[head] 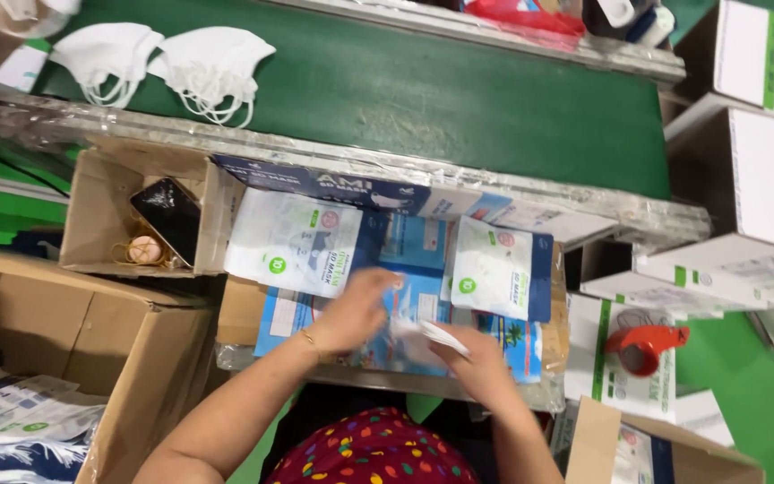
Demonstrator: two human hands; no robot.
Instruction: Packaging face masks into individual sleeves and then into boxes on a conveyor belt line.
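My left hand [358, 309] and my right hand [469, 357] meet over a blue printed sheet [423, 309] on the work surface in front of me. Between them is a thin white piece [436, 334], likely a folded face mask; motion blur hides the exact grip. My right hand pinches its near end, and my left hand's fingers are blurred beside its far end. A white mask pouch [293, 240] lies just beyond my left hand, and a second white pouch [494, 267] lies beyond my right hand.
Two stacks of white masks [109, 49] [212, 64] rest on a green conveyor belt [459, 99]. A small cardboard box [100, 215] holds a black phone [170, 215]. Large cartons stand left [73, 332]. White-and-green boxes [763, 170] and a red tape dispenser [642, 345] sit right.
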